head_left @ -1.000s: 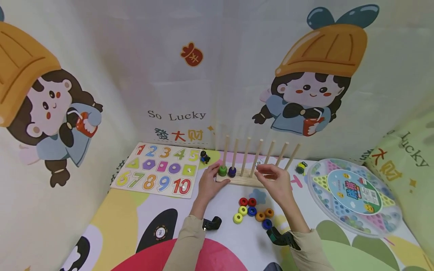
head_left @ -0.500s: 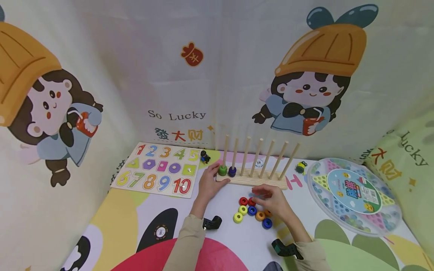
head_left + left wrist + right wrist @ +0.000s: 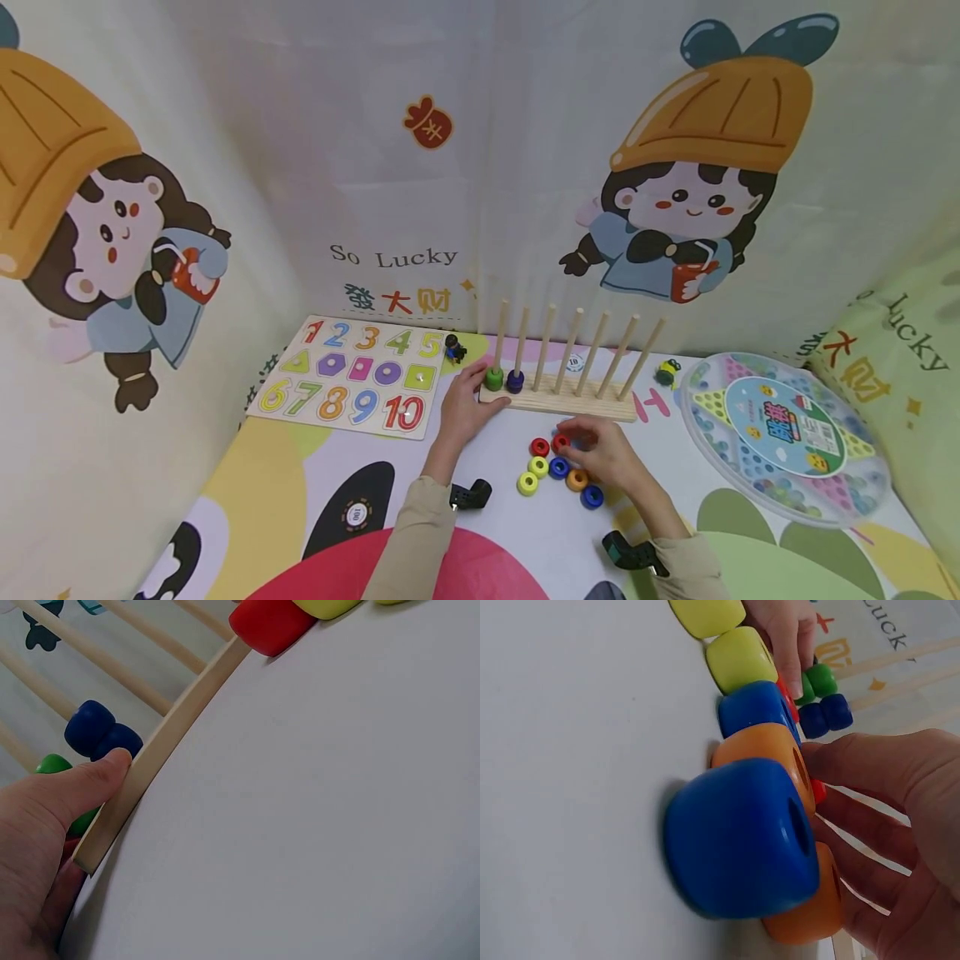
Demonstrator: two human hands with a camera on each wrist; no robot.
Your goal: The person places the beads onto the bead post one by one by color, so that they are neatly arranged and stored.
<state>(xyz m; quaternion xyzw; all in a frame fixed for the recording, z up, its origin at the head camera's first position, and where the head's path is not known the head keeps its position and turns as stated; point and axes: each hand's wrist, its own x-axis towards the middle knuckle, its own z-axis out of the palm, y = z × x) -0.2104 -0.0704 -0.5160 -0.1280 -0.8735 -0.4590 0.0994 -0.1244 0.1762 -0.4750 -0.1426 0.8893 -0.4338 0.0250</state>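
Note:
My left hand grips the left end of a wooden peg rack, thumb on the front of its base. Green beads are on the first peg and dark blue beads on the second; the other pegs are bare. In front of the rack, my right hand pinches a red bead between thumb and fingers. The right wrist view shows little of this red bead, behind a nearer orange bead. Another red bead lies just left of it.
Yellow beads, blue beads and an orange bead lie close by the right hand. A number puzzle board is at left, a round game board at right. Small figures stand near the rack.
My right hand has come down from the rack's pegs to the loose beads and taken hold of a red one, which has shifted slightly away from its neighbours. The left hand stays put.

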